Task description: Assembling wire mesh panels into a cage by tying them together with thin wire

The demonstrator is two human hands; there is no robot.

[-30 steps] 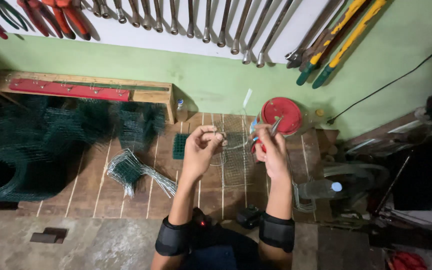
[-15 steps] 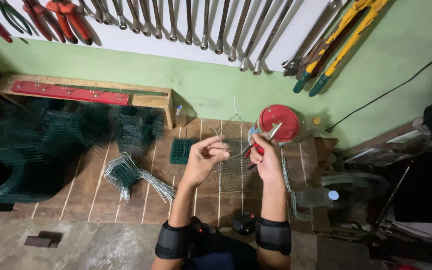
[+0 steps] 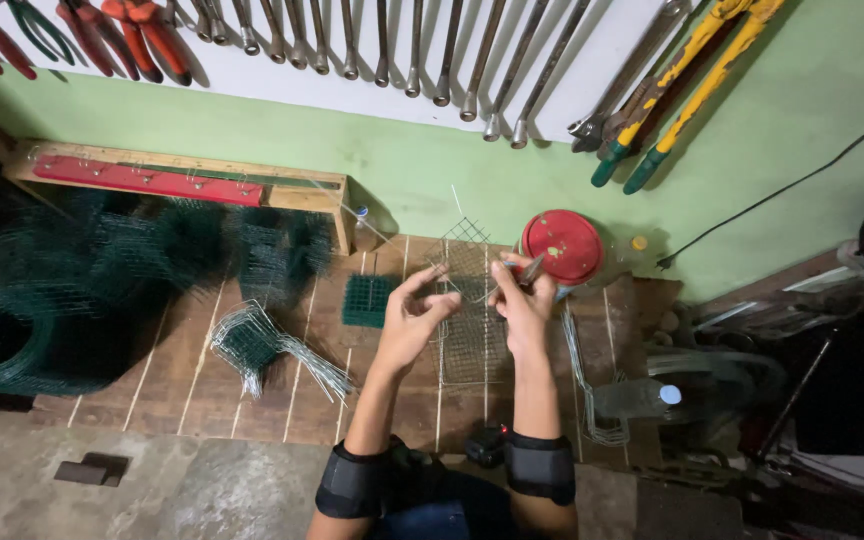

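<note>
Right hand (image 3: pixel 524 305): grip being kept closed on small metal tool (image 3: pixel 529 268), tip at wire mesh panel (image 3: pixel 467 300). Left hand (image 3: pixel 410 318): fingers being pinched narrow on panel's left edge. Panel being held upright-tilted over wooden tabletop (image 3: pixel 182 380). Red lid (image 3: pixel 562 246) at 1 o'clock, just beside tool. Bent wire bundle (image 3: pixel 257 345) at 9 o'clock. Green mesh roll (image 3: pixel 22 345) far at 9.

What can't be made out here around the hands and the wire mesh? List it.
Head view only:
- Tool in the right hand: the fingers cover it; its kind is unclear.
- Wire mesh panel: where the left hand touches it is too fine to see.
- Dark mesh roll: cut off by the left edge, in shadow.
</note>
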